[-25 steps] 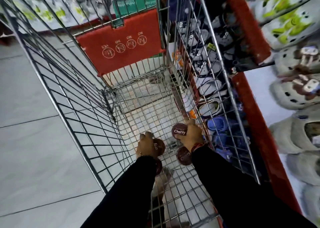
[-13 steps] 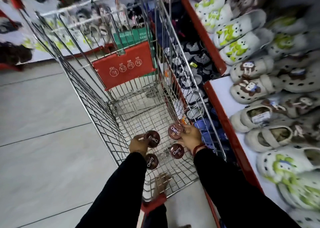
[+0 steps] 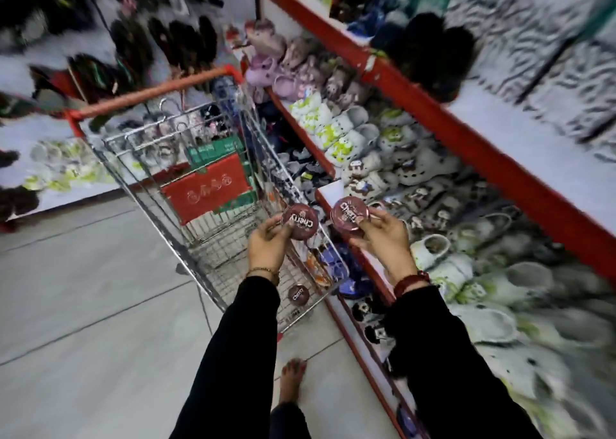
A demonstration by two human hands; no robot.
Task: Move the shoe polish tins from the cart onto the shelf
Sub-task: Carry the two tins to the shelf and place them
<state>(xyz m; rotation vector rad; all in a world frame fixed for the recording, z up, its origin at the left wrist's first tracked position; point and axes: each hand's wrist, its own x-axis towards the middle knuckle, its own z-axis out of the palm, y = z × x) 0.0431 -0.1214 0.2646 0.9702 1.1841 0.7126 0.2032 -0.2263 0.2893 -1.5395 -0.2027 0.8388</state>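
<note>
My left hand (image 3: 266, 247) grips a round maroon shoe polish tin (image 3: 299, 221) marked "Cherry", held above the wire cart (image 3: 200, 235). My right hand (image 3: 383, 238) grips a second maroon tin (image 3: 349, 214), raised over the red front edge of the shelf (image 3: 353, 258) to the right of the cart. A third tin (image 3: 297, 295) lies on the cart's wire floor, just below my left wrist. Both hands are lifted clear of the basket. The picture is blurred by motion.
Red-edged shelves (image 3: 466, 138) on the right hold rows of white and patterned clogs (image 3: 353, 138). The cart has a red handle (image 3: 150, 95) and a red flap (image 3: 206, 188). Grey tiled floor (image 3: 83, 305) spreads to the left. A bare foot (image 3: 292, 380) stands below the cart.
Both hands have come up out of the cart, each with a tin, and the right one has swung toward the shelf. The view has tilted up and right.
</note>
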